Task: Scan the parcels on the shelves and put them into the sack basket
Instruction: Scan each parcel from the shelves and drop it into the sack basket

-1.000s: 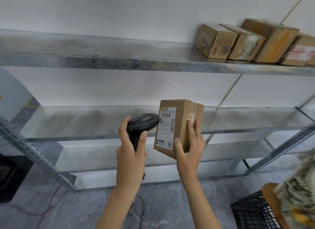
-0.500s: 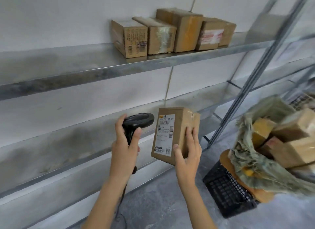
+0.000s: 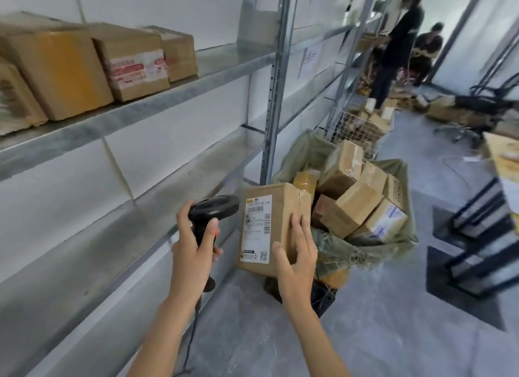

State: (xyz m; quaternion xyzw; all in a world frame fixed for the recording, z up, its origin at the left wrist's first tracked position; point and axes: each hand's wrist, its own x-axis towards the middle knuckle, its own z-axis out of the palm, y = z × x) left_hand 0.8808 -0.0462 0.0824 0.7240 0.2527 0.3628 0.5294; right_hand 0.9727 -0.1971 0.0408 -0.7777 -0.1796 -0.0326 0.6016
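Observation:
My right hand (image 3: 295, 253) grips a brown cardboard parcel (image 3: 276, 208) by its right side, its white label facing me. My left hand (image 3: 193, 246) holds a black barcode scanner (image 3: 214, 208) by the handle, its head pointing at the label from the left. The sack basket (image 3: 362, 248), lined with a green woven sack and piled with several parcels, stands just behind and to the right of the held parcel. More parcels (image 3: 132, 60) sit on the upper shelf (image 3: 157, 107) at the left.
Metal shelving runs along the left wall with a steel upright (image 3: 273, 95) near the basket. A wire cart (image 3: 355, 126) with boxes stands further back. Two people (image 3: 398, 39) work at the aisle's far end. Dark racks (image 3: 477, 236) stand on the right.
The view has swung right from the shelves toward the sack basket. Both hands keep the same hold on scanner and parcel, and the parcel is now in front of the basket.

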